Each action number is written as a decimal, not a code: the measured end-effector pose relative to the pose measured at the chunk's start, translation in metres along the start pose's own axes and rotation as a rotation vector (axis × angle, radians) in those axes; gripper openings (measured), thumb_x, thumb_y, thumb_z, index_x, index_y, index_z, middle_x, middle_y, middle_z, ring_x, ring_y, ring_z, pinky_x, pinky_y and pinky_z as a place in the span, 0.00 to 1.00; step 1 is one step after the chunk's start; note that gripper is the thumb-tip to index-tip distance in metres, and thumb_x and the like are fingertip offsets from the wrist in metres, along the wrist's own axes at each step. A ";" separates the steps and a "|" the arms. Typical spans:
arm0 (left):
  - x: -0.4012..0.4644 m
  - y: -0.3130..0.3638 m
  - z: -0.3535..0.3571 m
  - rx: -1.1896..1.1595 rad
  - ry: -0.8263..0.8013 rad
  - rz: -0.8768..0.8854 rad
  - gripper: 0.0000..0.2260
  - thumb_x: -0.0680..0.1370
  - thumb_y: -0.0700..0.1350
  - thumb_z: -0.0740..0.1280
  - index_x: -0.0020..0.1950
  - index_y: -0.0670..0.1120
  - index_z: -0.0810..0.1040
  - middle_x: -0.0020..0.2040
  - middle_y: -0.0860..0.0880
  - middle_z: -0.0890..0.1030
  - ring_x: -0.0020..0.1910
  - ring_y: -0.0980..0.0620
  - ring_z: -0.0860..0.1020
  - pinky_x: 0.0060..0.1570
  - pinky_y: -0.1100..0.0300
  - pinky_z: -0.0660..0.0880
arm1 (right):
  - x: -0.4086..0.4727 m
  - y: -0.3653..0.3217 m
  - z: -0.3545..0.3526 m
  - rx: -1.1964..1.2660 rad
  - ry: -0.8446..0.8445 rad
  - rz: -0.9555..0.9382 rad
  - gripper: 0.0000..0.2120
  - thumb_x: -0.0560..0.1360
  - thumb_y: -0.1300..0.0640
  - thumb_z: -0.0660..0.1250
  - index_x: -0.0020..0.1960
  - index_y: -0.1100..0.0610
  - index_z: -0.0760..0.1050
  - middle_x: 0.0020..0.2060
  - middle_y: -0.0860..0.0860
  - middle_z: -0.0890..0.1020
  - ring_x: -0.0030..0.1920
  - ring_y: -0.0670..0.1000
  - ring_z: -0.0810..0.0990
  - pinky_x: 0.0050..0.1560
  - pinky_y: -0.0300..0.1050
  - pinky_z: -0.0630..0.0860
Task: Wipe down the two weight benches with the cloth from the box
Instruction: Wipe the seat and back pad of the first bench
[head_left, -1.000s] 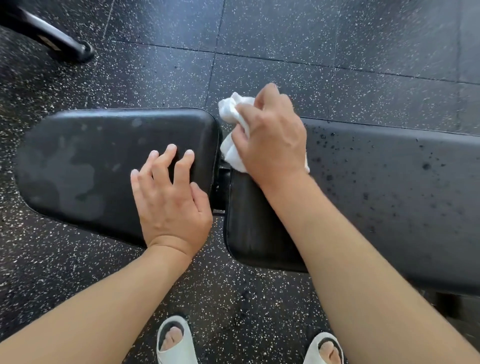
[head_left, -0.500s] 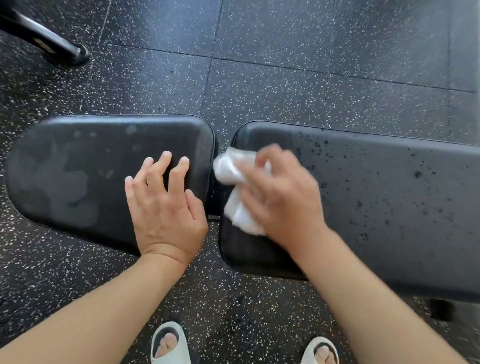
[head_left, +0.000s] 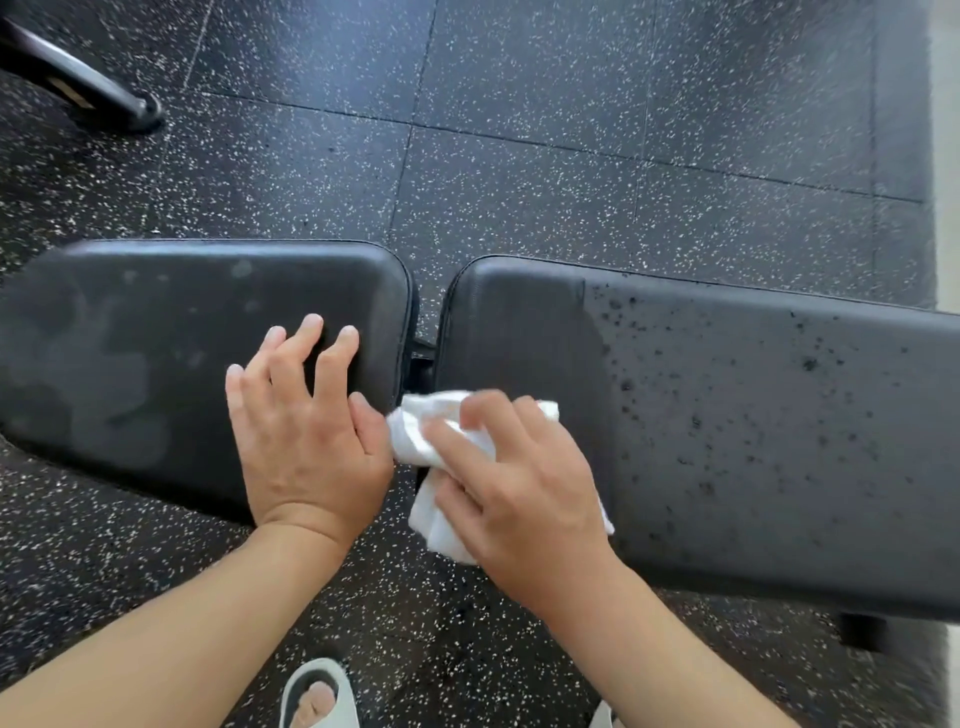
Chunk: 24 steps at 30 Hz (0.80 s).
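Note:
A black weight bench lies across the view as two pads: a seat pad (head_left: 156, 332) on the left and a long back pad (head_left: 753, 441) on the right. My right hand (head_left: 524, 488) presses a crumpled white cloth (head_left: 431, 441) on the near left corner of the back pad. A wiped strip runs along that pad's left end; droplets speckle the rest of it. My left hand (head_left: 306, 431) rests flat on the seat pad's right part, fingers spread, holding nothing. Faint damp smears mark the seat pad's left side.
Black speckled rubber floor tiles (head_left: 571, 156) lie all around. A black metal leg (head_left: 78, 83) of other equipment crosses the top left corner. My feet in white slippers (head_left: 319, 693) stand just in front of the bench. A bench foot (head_left: 862, 631) shows at the lower right.
My right hand has dragged the cloth from the far edge of the back pad's left end down to its near edge. My left hand has stayed on the seat pad.

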<state>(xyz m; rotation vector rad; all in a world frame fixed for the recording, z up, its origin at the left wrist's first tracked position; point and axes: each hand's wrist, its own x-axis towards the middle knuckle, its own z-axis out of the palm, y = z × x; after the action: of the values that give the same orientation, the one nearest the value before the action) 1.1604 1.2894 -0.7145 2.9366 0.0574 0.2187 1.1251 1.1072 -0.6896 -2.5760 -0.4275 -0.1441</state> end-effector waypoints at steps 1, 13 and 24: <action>0.000 -0.001 0.001 -0.001 0.002 0.003 0.24 0.77 0.44 0.60 0.74 0.43 0.74 0.76 0.39 0.71 0.75 0.32 0.67 0.72 0.28 0.61 | -0.006 0.003 -0.003 0.002 -0.017 -0.048 0.08 0.79 0.59 0.66 0.54 0.57 0.83 0.49 0.56 0.80 0.39 0.56 0.69 0.39 0.55 0.69; -0.002 -0.002 0.004 0.002 0.035 0.021 0.24 0.77 0.44 0.59 0.74 0.44 0.73 0.75 0.40 0.70 0.75 0.32 0.66 0.72 0.29 0.62 | 0.101 0.092 -0.025 -0.231 0.242 0.525 0.12 0.77 0.51 0.63 0.54 0.51 0.83 0.53 0.52 0.77 0.51 0.56 0.74 0.46 0.49 0.70; -0.002 -0.005 0.009 0.015 0.066 0.039 0.24 0.78 0.45 0.59 0.74 0.45 0.72 0.75 0.41 0.69 0.75 0.32 0.66 0.74 0.31 0.61 | 0.074 0.038 0.004 -0.087 0.186 0.122 0.14 0.76 0.56 0.67 0.60 0.54 0.83 0.50 0.55 0.79 0.47 0.57 0.76 0.44 0.52 0.73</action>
<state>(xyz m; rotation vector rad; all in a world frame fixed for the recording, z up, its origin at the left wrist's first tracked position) 1.1593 1.2925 -0.7241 2.9472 0.0114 0.3224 1.2076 1.0982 -0.6977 -2.6346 -0.1978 -0.3628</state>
